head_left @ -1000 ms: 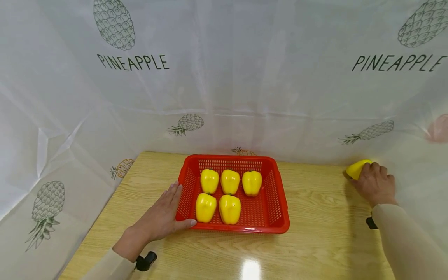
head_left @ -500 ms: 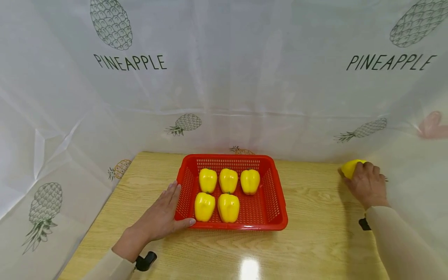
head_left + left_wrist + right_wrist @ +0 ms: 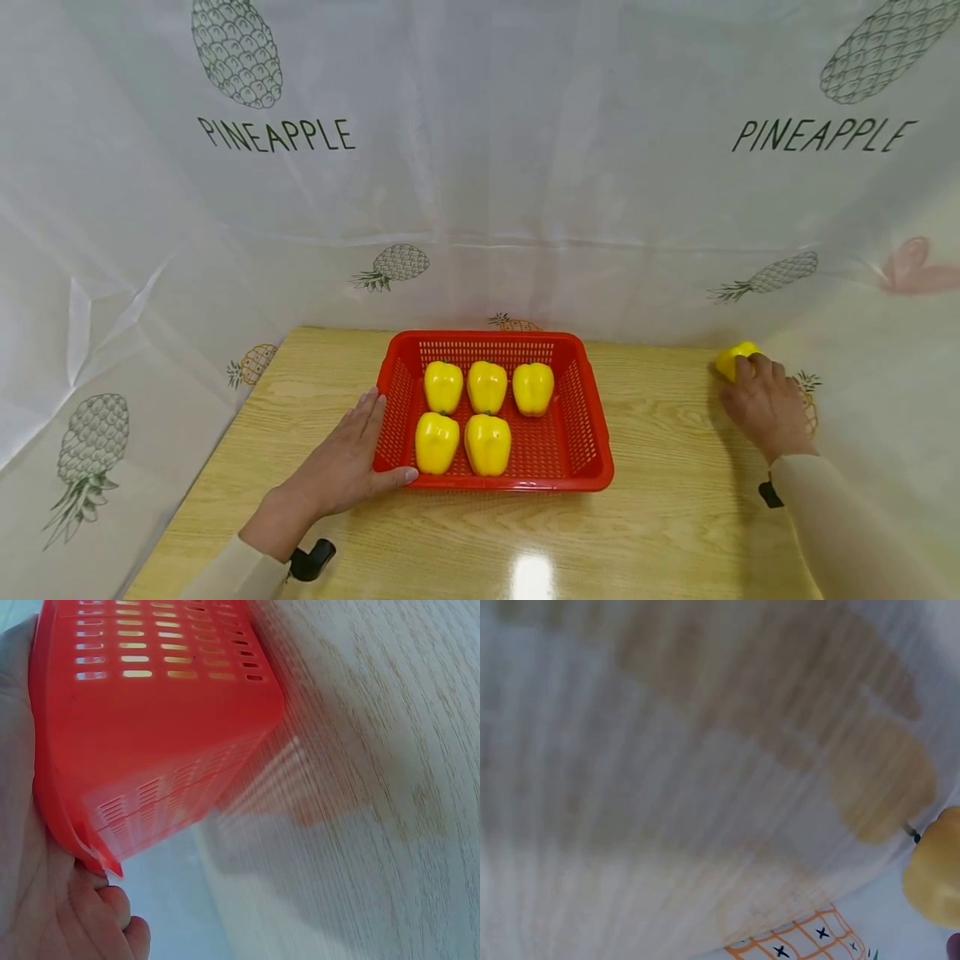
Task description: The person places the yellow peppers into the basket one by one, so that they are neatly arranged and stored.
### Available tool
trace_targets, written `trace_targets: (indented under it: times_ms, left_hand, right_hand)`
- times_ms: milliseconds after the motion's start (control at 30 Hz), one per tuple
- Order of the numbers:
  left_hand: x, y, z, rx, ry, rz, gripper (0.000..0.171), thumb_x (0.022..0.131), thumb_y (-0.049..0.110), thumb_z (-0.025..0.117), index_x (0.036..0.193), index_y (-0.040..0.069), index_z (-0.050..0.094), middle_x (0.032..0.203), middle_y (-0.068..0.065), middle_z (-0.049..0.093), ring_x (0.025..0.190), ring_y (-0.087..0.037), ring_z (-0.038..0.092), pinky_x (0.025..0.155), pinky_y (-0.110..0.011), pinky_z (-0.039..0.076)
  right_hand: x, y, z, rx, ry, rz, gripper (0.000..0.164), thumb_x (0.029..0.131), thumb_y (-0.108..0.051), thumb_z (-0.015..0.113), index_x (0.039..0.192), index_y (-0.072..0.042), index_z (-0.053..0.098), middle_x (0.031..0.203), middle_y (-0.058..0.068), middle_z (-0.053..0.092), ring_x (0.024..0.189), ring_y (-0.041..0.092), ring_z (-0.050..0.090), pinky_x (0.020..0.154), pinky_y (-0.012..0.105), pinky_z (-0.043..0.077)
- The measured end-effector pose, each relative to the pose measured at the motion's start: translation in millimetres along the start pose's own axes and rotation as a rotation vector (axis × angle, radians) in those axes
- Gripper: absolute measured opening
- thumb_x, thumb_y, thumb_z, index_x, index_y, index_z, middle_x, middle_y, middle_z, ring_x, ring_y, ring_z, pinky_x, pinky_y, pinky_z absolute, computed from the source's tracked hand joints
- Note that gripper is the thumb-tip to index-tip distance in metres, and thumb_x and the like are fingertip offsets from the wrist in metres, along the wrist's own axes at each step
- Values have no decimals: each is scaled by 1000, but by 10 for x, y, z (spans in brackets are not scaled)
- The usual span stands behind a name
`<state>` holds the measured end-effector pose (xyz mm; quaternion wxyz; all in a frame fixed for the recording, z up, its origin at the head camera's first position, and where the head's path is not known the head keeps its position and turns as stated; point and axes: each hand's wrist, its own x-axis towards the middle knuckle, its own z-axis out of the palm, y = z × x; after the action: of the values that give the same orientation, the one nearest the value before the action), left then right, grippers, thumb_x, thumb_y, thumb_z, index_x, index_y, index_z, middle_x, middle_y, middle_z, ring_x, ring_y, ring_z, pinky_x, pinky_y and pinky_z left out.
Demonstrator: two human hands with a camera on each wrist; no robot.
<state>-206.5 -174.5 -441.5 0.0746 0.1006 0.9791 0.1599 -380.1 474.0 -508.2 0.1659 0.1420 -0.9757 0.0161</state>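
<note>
A red plastic basket (image 3: 594, 433) with perforated walls stands on the wooden table, holding several yellow bell peppers (image 3: 487, 445) in two rows. My left hand (image 3: 335, 471) rests on the basket's left side, its fingers nearly straight along the rim and its thumb at the front corner. In the left wrist view that hand touches the basket's rim (image 3: 56, 802). At the table's far right, my right hand (image 3: 768, 408) grips another yellow bell pepper (image 3: 733, 360). The right wrist view catches part of this bell pepper (image 3: 936, 874) with its green stem; most of the hand is outside that view.
A pale curtain (image 3: 487, 150) printed with pineapples hangs behind the table and along both sides. Wooden tabletop (image 3: 660, 433) lies between the basket and my right hand. A black strap piece (image 3: 313, 560) sits at my left wrist.
My right hand has moved left a little with the yellow bell pepper in its grip. The view has shifted slightly. My left hand stays on the basket.
</note>
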Motion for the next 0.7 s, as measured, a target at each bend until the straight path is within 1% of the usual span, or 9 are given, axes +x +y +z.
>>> trace_targets:
  times_ms: [133, 233, 333, 500, 633, 700]
  left_hand:
    - [0, 6, -8, -9, -1, -10, 132, 84, 91, 51, 166, -5, 14, 175, -26, 11, 161, -47, 18, 127, -63, 26]
    - [5, 3, -6, -6, 0, -12, 132, 84, 92, 50, 167, -5, 13, 175, -25, 10, 161, -46, 18, 127, -62, 26]
    - [9, -7, -2, 0, -1, -11, 133, 84, 93, 48, 167, -4, 13, 175, -25, 10, 161, -46, 17, 128, -61, 25]
    - [8, -6, -1, -4, -1, -11, 132, 84, 92, 50, 167, -4, 13, 175, -25, 10, 161, -46, 17, 127, -62, 26]
    - [8, 0, 2, -10, 1, -7, 130, 85, 89, 54, 167, -5, 13, 175, -26, 10, 161, -46, 17, 128, -62, 25]
    - [8, 2, 4, -8, 3, -5, 130, 86, 89, 54, 166, -5, 13, 175, -26, 11, 161, -46, 17, 128, -62, 25]
  right_hand:
    - [-24, -29, 17, -48, 36, -55, 58, 92, -14, 76, 130, 15, 42, 124, 39, 48, 105, 58, 51, 81, 70, 48]
    - [-25, -28, 12, -65, 71, -63, 56, 92, -15, 78, 125, 15, 45, 119, 38, 51, 100, 56, 54, 79, 68, 50]
    - [-16, -16, -6, -70, 71, -40, 54, 94, -18, 77, 122, 16, 45, 116, 39, 51, 98, 56, 54, 78, 68, 51]
    - [-6, 11, -42, -53, 41, 40, 59, 96, -25, 76, 124, 17, 44, 116, 40, 49, 96, 57, 53, 78, 69, 50]
    - [-12, 37, -57, -51, 45, 65, 62, 96, -27, 76, 125, 17, 43, 114, 40, 48, 95, 57, 52, 77, 67, 49]
    - [-8, 49, -62, -41, 28, 85, 66, 97, -29, 75, 129, 17, 40, 117, 41, 46, 98, 58, 50, 78, 68, 48]
